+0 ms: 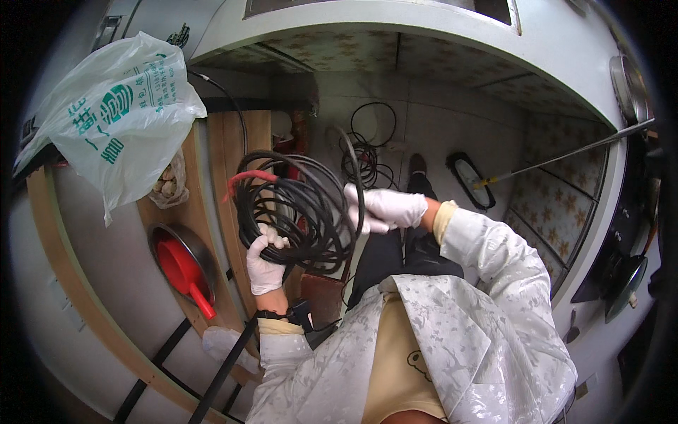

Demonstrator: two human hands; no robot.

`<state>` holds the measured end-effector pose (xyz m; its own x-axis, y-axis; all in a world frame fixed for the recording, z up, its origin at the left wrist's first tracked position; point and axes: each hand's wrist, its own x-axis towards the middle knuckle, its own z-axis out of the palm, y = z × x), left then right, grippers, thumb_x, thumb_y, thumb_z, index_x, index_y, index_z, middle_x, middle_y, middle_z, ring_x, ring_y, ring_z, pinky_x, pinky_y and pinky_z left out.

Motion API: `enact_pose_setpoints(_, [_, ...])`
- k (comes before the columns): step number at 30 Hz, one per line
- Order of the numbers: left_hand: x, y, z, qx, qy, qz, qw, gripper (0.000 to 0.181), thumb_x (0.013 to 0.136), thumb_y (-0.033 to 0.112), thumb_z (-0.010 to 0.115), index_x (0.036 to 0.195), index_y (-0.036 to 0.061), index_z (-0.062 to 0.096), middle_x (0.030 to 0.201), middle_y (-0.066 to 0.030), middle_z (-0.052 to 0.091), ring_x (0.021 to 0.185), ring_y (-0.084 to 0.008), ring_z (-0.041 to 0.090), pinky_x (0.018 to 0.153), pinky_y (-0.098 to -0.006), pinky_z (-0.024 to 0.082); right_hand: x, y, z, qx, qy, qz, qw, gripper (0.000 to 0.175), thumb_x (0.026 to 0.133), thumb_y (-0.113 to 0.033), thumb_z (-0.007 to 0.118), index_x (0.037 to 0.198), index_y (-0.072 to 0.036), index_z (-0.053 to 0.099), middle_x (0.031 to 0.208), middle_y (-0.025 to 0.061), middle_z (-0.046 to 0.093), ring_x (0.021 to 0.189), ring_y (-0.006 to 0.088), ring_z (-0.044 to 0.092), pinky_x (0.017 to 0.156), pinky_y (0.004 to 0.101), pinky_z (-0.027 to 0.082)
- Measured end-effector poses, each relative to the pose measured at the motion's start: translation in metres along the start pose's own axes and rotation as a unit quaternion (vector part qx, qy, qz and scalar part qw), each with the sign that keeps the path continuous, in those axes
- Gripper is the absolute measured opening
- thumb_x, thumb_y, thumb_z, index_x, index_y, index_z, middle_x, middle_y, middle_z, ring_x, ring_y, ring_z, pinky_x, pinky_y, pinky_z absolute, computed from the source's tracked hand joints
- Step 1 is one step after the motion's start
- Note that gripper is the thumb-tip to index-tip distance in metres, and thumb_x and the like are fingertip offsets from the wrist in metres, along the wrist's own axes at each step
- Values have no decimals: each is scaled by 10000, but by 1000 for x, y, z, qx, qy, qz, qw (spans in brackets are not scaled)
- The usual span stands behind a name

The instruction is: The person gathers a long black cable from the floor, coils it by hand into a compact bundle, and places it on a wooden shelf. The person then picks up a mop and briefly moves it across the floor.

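A thick coil of black cable (312,253) hangs before me, over the wooden shelving and a dark red box. My white-gloved left hand (266,267) grips the bundle of loops at its lower left, knuckles showing among the strands. From the upper left of the coil sticks out a red-sleeved cable end (255,175). On the other side, my right hand (396,208), also gloved in white, has its fingers around a single outer loop; they are partly hidden behind it and slightly blurred. More thin black cable (379,104) lies in loose loops on the floor.
On the wooden shelf (198,159) are a metal basin (153,238) with a red plastic dipper (177,267) and a clear bag of round items (169,185). A printed plastic bag (175,95) hangs at upper left. A floor brush (469,177) stands right, under the white counter (424,16).
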<state>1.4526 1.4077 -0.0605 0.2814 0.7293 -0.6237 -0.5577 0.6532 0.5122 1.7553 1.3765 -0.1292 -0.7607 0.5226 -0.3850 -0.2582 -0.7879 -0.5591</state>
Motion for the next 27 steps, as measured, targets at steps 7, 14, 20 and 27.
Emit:
enact_pose_setpoints(7, [4,7,14,71,32,-57,995,143,806,79,623,925,27,563,1088,-196,638,762,-175,611,817,-324,537,25,23,9,-60,-61,176,981,829,884,-756,208,684,-82,648,488,-7,506,375,88,369,372,252,284])
enact_pose_setpoints(14, [12,3,29,201,76,-100,971,188,782,49,611,956,-12,574,1173,-259,601,1047,-297,635,880,-373,543,25,21,8,-191,-107,181,959,717,944,-643,308,702,-52,633,544,42,560,498,145,512,513,286,429])
enact_pose_setpoints(20, [15,5,27,195,44,-97,975,189,775,-8,616,958,8,572,892,-128,646,746,-199,632,717,-338,543,19,13,-1,-325,-25,234,916,694,938,-621,388,653,-24,599,531,52,542,468,155,514,451,311,403])
enact_pose_setpoints(27, [28,-15,32,166,78,-93,979,206,788,-26,591,993,-10,587,1061,-182,648,804,-203,653,802,-316,536,34,0,13,-105,-130,117,979,668,973,-605,302,603,-102,541,562,-38,441,552,76,411,569,228,350])
